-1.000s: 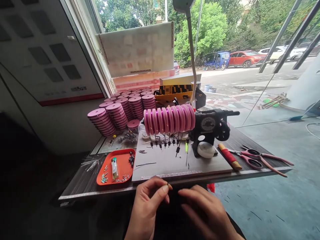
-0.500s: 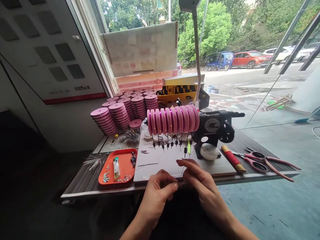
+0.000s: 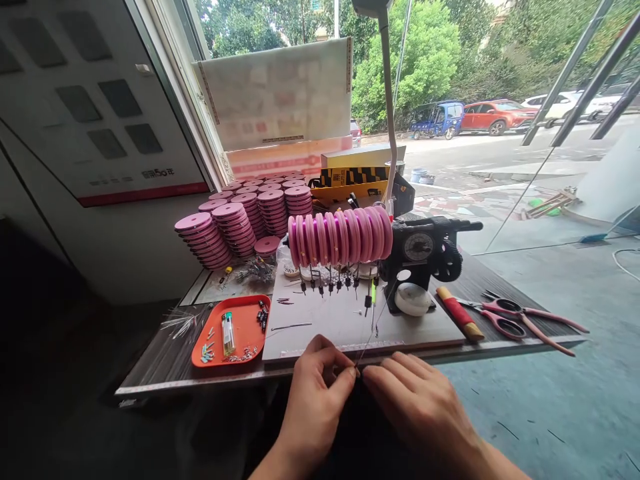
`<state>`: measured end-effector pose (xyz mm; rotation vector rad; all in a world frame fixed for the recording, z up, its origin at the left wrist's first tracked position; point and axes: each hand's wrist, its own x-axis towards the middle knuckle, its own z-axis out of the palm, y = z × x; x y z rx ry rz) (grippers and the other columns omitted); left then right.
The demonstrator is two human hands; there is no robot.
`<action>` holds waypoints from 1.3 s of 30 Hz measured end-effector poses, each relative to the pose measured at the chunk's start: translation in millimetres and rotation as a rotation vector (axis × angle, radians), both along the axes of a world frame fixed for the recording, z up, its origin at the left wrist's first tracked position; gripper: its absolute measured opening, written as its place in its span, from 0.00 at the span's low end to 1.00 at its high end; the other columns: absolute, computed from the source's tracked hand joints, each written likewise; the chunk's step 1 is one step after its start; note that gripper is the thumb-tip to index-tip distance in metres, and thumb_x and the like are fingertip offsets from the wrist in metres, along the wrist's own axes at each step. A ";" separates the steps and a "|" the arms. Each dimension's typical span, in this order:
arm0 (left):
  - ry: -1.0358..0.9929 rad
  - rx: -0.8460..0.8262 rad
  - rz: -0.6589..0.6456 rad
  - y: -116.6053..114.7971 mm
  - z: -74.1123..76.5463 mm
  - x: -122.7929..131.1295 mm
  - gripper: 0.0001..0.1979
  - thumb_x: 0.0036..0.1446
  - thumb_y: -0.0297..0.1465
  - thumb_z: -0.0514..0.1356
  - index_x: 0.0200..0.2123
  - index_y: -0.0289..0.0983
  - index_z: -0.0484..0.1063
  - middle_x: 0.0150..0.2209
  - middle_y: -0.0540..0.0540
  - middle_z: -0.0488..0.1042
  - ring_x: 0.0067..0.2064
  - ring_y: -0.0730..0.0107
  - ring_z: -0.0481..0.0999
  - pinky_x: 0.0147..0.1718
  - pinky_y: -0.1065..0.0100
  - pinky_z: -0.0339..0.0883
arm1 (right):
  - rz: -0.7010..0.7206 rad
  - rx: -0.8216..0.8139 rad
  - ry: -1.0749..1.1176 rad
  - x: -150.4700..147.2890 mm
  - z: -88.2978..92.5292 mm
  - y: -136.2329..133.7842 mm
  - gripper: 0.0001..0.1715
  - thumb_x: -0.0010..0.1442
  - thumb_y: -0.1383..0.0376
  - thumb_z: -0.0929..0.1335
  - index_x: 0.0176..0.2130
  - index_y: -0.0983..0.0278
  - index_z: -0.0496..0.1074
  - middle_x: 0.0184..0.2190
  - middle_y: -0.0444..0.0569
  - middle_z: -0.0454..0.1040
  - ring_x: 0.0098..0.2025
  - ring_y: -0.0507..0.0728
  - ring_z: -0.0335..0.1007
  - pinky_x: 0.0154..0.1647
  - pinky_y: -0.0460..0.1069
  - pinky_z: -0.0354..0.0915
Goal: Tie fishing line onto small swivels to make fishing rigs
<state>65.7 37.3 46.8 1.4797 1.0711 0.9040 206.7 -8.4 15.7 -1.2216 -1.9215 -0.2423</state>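
Observation:
My left hand (image 3: 317, 393) is closed, its thumb and forefinger pinching a thin fishing line (image 3: 369, 343) just in front of the table edge. From the pinch, the line runs up over the board, with a small dark piece (image 3: 377, 330) hanging near it. Close beside it on the right, my right hand (image 3: 425, 400) has curled fingers, back upward; its thumb is hidden and what it grips cannot be made out. Beyond the hands, a row of pink line spools (image 3: 340, 237) sits on a black winding machine (image 3: 423, 243), with small black weights (image 3: 331, 288) hanging below.
An orange tray (image 3: 200, 347) with a small tube and loose parts lies left of the white board (image 3: 300, 340). Stacked pink spools (image 3: 200, 240) stand behind it. On the right are a red-wrapped stick (image 3: 459, 312), scissors (image 3: 505, 323) and pliers (image 3: 545, 333). A lamp arm (image 3: 389, 100) rises behind.
My right hand has turned and lowered, its raised fingers now curled, moving slightly right. My left hand keeps its pinch. More of the line now shows above the hands. The view has shifted slightly.

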 end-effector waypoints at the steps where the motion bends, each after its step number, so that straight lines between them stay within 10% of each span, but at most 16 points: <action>1: 0.036 0.066 0.015 -1.1 0.2 -0.4 0.06 0.44 0.26 0.61 0.18 0.36 0.74 0.24 0.50 0.64 0.27 0.71 0.63 0.25 0.72 0.56 | 0.015 0.033 -0.082 0.0 7.4 4.0 0.19 0.64 0.71 0.56 0.26 0.64 0.68 0.19 0.46 0.67 0.22 0.53 0.58 0.25 0.48 0.53; 8: -0.019 0.080 0.041 3.3 -4.0 -5.1 0.09 0.49 0.28 0.60 0.18 0.36 0.70 0.23 0.51 0.61 0.25 0.71 0.61 0.23 0.72 0.55 | 0.263 -0.177 -0.390 7.0 41.9 47.1 0.07 0.59 0.72 0.64 0.31 0.63 0.67 0.23 0.43 0.72 0.25 0.52 0.61 0.28 0.47 0.53; 15: 0.155 0.665 0.229 -3.5 -21.7 -3.8 0.08 0.47 0.22 0.60 0.25 0.40 0.77 0.30 0.44 0.70 0.31 0.63 0.68 0.33 0.67 0.61 | 0.113 -0.302 -0.379 -2.0 52.8 62.0 0.08 0.50 0.75 0.66 0.24 0.64 0.67 0.13 0.40 0.63 0.16 0.48 0.51 0.20 0.46 0.43; 19: 0.142 0.701 0.114 -0.9 -26.2 -8.3 0.12 0.48 0.21 0.60 0.29 0.42 0.79 0.37 0.40 0.78 0.33 0.59 0.71 0.37 0.64 0.62 | 0.072 -0.295 -0.313 -7.4 55.5 68.4 0.11 0.53 0.73 0.66 0.21 0.64 0.67 0.11 0.39 0.61 0.14 0.47 0.50 0.19 0.45 0.41; 24: 0.002 0.380 0.007 -0.6 -20.2 -5.1 0.08 0.47 0.24 0.62 0.24 0.41 0.79 0.29 0.42 0.78 0.31 0.62 0.72 0.34 0.66 0.63 | 0.063 -0.239 -0.236 1.0 49.7 59.1 0.10 0.57 0.70 0.65 0.25 0.64 0.71 0.15 0.43 0.69 0.17 0.49 0.61 0.20 0.44 0.48; 31: -0.484 -0.701 -0.018 -0.3 -17.4 11.6 0.02 0.38 0.22 0.64 0.19 0.32 0.73 0.23 0.48 0.73 0.17 0.87 0.53 0.13 0.82 0.42 | 0.159 0.205 -0.112 41.0 20.7 2.2 0.14 0.63 0.72 0.57 0.35 0.64 0.70 0.26 0.48 0.74 0.24 0.51 0.65 0.27 0.48 0.59; 39: -0.539 -0.907 0.005 -2.9 -14.1 19.4 0.05 0.36 0.19 0.65 0.20 0.30 0.73 0.22 0.46 0.74 0.19 0.84 0.65 0.11 0.85 0.46 | 0.256 0.291 -0.288 35.4 -6.7 2.3 0.13 0.61 0.75 0.60 0.33 0.70 0.72 0.21 0.44 0.69 0.22 0.51 0.57 0.24 0.49 0.54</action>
